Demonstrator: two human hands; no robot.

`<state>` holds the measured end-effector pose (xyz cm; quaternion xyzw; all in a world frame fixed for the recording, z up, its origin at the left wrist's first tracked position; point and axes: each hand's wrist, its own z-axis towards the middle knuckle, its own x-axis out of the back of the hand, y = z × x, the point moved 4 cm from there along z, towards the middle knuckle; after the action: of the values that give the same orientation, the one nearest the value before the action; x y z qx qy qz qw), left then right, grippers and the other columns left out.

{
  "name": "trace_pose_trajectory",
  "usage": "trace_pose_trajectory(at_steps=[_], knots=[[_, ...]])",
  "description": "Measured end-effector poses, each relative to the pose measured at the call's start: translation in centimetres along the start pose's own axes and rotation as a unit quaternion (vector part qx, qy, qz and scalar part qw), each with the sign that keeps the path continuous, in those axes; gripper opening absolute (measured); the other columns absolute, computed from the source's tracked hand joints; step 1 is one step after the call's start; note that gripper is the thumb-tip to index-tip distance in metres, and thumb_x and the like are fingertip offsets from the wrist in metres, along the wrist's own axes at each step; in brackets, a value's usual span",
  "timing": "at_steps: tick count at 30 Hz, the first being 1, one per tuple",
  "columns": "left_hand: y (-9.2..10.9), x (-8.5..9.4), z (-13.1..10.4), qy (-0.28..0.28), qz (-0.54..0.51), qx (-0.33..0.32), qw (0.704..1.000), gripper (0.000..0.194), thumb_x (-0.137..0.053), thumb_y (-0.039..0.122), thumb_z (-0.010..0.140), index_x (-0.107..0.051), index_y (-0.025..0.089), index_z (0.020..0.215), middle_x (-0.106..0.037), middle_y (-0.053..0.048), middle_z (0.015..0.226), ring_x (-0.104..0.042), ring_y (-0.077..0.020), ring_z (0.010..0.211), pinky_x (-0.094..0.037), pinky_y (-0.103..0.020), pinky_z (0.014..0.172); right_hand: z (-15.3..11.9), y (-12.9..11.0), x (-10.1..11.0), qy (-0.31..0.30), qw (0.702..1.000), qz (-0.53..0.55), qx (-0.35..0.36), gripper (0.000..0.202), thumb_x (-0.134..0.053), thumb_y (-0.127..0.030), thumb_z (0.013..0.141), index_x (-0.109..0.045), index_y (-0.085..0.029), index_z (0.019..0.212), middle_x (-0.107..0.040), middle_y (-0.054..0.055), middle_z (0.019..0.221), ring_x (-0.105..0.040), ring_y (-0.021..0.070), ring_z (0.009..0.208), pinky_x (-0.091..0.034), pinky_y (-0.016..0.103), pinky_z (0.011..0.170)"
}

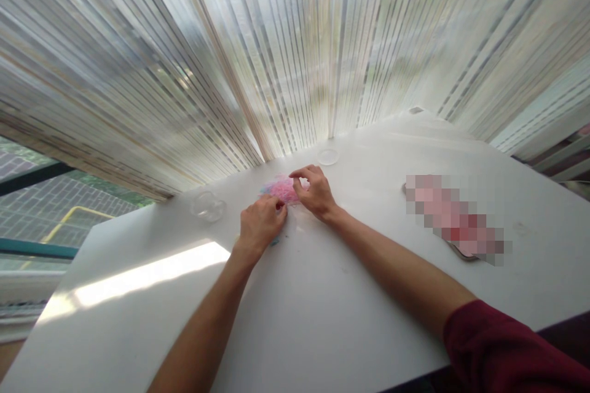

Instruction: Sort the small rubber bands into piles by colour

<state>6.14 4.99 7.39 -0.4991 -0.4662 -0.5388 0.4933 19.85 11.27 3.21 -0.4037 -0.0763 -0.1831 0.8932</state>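
A small loose pile of thin pink pieces (282,188), with some blue ones at its left edge, lies on the white table. My left hand (262,222) is at the pile's near left side, its fingers curled and thumb drawn in to the index finger. Over the pile's right side, my right hand (315,190) bends its index finger and thumb toward each other in a pinch. Anything between the fingertips of either hand is too small to make out. A few blue bits (275,241) lie just beside my left hand.
Left of the pile stands a clear plastic container (208,207). A clear round lid-like disc (328,156) lies behind my right hand. On the right is a blurred-out pink flat object (442,206). Striped sheer curtains (295,61) hang along the back edge of the white table (369,331).
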Motion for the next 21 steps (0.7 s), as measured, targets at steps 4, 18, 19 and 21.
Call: trace_pose_trajectory(at_steps=[4,18,19,21], knots=[[-0.19,0.18,0.06,0.003,-0.012,0.007,1.000,0.025,-0.053,0.038,0.091,-0.073,0.024,0.094,-0.073,-0.005,0.103,-0.069,-0.0265,0.090,-0.052,-0.034,0.073,0.00,0.15,-0.09,-0.004,1.000,-0.001,-0.003,0.018,-0.058,-0.011,0.084,-0.071,-0.022,0.088,-0.065,0.005,0.087,-0.058,0.0224,0.088,-0.050,0.039,0.087],[-0.61,0.67,-0.05,0.028,-0.037,0.021,0.999,0.019,-0.058,0.037,0.089,-0.073,0.027,0.095,-0.077,-0.001,0.098,-0.071,-0.0264,0.090,-0.052,-0.033,0.075,0.09,0.05,-0.03,-0.014,1.000,0.001,-0.012,0.018,-0.058,-0.011,0.083,-0.071,-0.022,0.087,-0.066,0.005,0.087,-0.058,0.0214,0.089,-0.049,0.038,0.088],[-0.53,0.68,0.01,0.027,-0.039,0.022,0.999,0.019,-0.058,0.037,0.088,-0.073,0.027,0.094,-0.077,-0.001,0.097,-0.071,-0.0265,0.090,-0.052,-0.033,0.076,0.09,0.04,-0.04,-0.014,1.000,0.000,-0.014,0.018,-0.058,-0.011,0.083,-0.071,-0.022,0.087,-0.066,0.005,0.087,-0.058,0.0215,0.089,-0.049,0.038,0.088],[-0.35,0.65,0.15,0.025,-0.045,0.023,0.998,0.019,-0.059,0.038,0.087,-0.074,0.026,0.094,-0.077,-0.002,0.096,-0.071,-0.0262,0.089,-0.052,-0.033,0.076,0.10,0.04,-0.03,-0.014,1.000,0.000,-0.019,0.018,-0.058,-0.011,0.083,-0.071,-0.022,0.087,-0.066,0.005,0.088,-0.058,0.0216,0.089,-0.049,0.038,0.089]])
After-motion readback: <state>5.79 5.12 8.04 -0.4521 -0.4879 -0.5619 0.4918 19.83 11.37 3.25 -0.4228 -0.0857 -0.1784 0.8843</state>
